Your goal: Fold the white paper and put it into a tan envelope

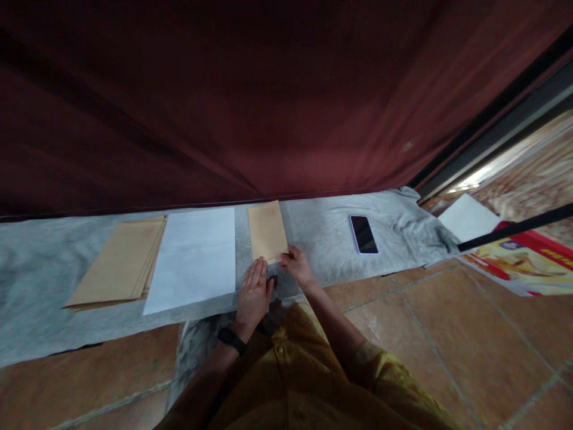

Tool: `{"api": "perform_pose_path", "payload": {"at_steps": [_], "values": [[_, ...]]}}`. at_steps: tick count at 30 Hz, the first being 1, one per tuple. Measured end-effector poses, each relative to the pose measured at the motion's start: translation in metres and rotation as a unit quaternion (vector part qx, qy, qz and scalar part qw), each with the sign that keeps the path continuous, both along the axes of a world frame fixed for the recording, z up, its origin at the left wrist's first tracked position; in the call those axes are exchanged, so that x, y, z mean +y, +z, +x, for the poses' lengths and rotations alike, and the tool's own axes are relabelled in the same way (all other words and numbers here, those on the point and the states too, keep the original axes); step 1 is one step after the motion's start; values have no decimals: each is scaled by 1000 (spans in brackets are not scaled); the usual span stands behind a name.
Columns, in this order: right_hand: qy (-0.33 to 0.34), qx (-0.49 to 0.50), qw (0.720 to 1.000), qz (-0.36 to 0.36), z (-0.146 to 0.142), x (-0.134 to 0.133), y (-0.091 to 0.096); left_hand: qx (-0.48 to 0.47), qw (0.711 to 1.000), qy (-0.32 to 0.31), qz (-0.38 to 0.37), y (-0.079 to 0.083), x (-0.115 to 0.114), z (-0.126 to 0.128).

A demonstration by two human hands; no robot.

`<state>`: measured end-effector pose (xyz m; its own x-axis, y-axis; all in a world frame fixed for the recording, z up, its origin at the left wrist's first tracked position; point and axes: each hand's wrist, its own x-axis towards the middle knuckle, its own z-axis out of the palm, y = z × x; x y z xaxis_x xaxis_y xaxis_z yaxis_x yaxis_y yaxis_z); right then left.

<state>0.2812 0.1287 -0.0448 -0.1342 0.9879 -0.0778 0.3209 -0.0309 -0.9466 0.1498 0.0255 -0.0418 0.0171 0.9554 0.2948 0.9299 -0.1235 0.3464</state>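
A small oblong of brown kraft paper lies on the grey cloth in front of me, with a crease or fold along its near edge. My left hand rests with fingers stretched out and fingertips pressing that edge near its left corner. At the near right corner, my right hand has its fingers curled and pinched on the paper. Whether the paper is a single sheet or an envelope, I cannot tell. To the left lies a large white sheet, beside a stack of larger brown kraft papers.
A phone lies on the grey cloth to the right. Behind it hangs a dark red curtain. A metal frame and a colourful printed box or packet are at the far right, above tiled floor.
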Motion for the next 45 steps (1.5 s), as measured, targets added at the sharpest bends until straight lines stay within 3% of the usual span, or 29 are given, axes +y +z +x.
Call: {"api": "perform_pose_path", "payload": {"at_steps": [6, 15, 20, 24, 27, 30, 35, 39, 42, 45], "values": [[-68, 158, 981, -84, 13, 6, 16, -105, 994, 9, 6, 1, 3, -9], [-144, 264, 952, -52, 98, 17, 46, -312, 948, 21, -60, 8, 19, 1], [-213, 85, 963, 139, 144, 26, 78, -330, 939, -9, -100, 7, 27, 13], [-197, -144, 921, 303, 165, 30, 93, -279, 956, -48, -78, 5, 28, 13], [-126, -261, 884, 365, 167, 31, 86, -255, 961, -80, -68, 1, 27, 9], [-54, -332, 862, 379, 161, 28, 65, -235, 964, -101, -70, -3, 24, 5], [30, -389, 838, 381, 149, 14, 32, -230, 963, -119, -71, -6, 21, 5], [86, -402, 823, 392, 141, 3, 17, -275, 954, -88, -79, -1, 24, 9], [96, -412, 817, 392, 138, -1, 10, -360, 925, -45, -107, 5, 31, 16], [96, -412, 820, 386, 137, -2, 6, -500, 846, -7, -187, 14, 41, 30]]}}
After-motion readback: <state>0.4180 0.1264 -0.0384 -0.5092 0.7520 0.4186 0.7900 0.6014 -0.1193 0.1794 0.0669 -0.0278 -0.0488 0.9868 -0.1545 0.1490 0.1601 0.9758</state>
